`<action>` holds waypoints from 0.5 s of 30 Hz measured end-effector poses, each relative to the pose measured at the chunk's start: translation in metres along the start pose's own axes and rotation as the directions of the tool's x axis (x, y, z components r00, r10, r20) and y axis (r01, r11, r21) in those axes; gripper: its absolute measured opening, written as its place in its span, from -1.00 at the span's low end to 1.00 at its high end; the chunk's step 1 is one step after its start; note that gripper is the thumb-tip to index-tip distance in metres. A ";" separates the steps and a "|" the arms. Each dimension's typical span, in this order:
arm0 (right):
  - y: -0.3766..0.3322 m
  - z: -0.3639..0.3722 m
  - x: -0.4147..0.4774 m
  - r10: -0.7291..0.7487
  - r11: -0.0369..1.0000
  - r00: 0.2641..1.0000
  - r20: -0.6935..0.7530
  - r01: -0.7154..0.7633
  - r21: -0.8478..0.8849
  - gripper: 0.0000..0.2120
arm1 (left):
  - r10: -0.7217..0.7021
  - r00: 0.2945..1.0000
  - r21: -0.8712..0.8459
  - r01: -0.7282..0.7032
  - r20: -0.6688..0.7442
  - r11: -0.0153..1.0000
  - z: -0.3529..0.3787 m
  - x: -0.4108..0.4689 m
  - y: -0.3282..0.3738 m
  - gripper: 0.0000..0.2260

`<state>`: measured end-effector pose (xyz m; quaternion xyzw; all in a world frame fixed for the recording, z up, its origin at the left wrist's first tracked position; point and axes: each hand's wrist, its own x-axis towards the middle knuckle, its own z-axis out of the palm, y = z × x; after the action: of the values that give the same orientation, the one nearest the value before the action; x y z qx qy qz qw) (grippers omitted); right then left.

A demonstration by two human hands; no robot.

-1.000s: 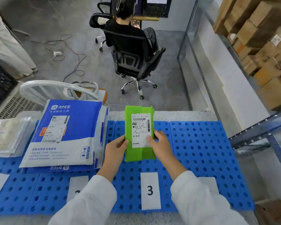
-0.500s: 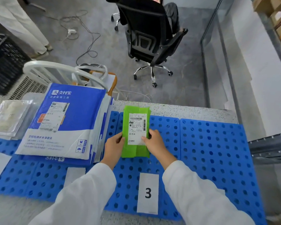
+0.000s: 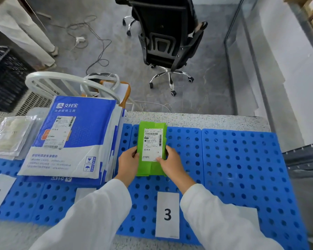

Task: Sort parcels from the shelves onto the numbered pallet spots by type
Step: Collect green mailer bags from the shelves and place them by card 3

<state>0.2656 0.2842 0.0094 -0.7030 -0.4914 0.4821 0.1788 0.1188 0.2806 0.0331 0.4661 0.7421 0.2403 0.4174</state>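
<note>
Setting the green parcel [image 3: 151, 150] down on the blue pallet [image 3: 238, 159] above the 3 card [image 3: 167, 214], my left hand [image 3: 127, 164] and right hand [image 3: 172, 164] pinch its edges, so letting go looks next.

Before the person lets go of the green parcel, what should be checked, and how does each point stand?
1. Both the left hand and the right hand grip the green parcel: ok.
2. Parcel is over the blue pallet section behind the card marked 3: ok.
3. The shipping label faces up: ok.
4. Parcel is apart from the blue mailer stack: ok.
5. Parcel rests flat on the pallet: cannot tell.
6. Parcel type fits spot 3: cannot tell.
</note>
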 end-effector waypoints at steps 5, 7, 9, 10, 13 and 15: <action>-0.004 -0.021 -0.023 -0.034 0.999 0.999 -0.025 0.034 -0.011 -0.48 | 0.128 0.992 0.087 -0.128 0.001 0.988 -0.019 -0.004 0.015 -0.73; -0.009 -0.039 -0.039 -0.056 0.998 0.998 -0.043 0.056 -0.016 -0.50 | 0.211 0.974 0.173 -0.223 0.088 0.959 -0.030 -0.010 0.021 -0.79; -0.016 -0.056 -0.060 -0.094 0.994 0.994 -0.057 0.091 -0.064 -0.50 | 0.284 0.943 0.279 -0.324 0.176 0.904 -0.041 -0.017 0.034 -0.67; -0.021 -0.065 -0.070 -0.112 0.990 0.992 -0.061 0.106 -0.094 -0.50 | 0.323 0.922 0.328 -0.378 0.212 0.866 -0.046 -0.020 0.041 -0.64; -0.037 -0.087 -0.103 -0.167 0.965 0.982 -0.087 0.145 -0.218 -0.52 | 0.438 0.841 0.408 -0.538 0.316 0.738 -0.061 -0.036 0.071 -0.61; -0.053 -0.099 -0.125 -0.215 0.929 0.969 -0.119 0.166 -0.331 -0.57 | 0.501 0.782 0.446 -0.623 0.370 0.643 -0.073 -0.048 0.090 -0.62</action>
<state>0.3167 0.2226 0.1569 -0.7062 -0.6136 0.3215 0.1463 0.1119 0.2810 0.1586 0.7957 0.5464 0.0854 0.2470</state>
